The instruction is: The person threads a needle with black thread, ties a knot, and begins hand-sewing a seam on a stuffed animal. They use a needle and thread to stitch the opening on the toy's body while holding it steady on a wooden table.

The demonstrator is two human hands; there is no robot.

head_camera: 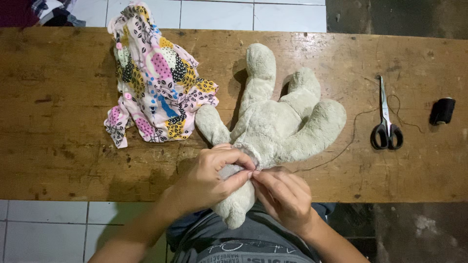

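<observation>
A pale grey plush toy [280, 122] lies on a wooden bench [63, 146], its limbs pointing away from me and one end hanging over the near edge. My left hand [209, 178] grips the plush near that edge, fingers curled over it. My right hand [282, 195] pinches the fabric right beside the left fingertips. A dark thread [341, 148] runs from the pinch point out to the right across the wood. Whether a needle is between the fingers cannot be made out.
A patterned pink, yellow and black cloth garment [156, 80] lies crumpled left of the toy. Black-handled scissors [386, 119] and a black thread spool [442, 111] lie at the right. White floor tiles [44, 229] show below the bench.
</observation>
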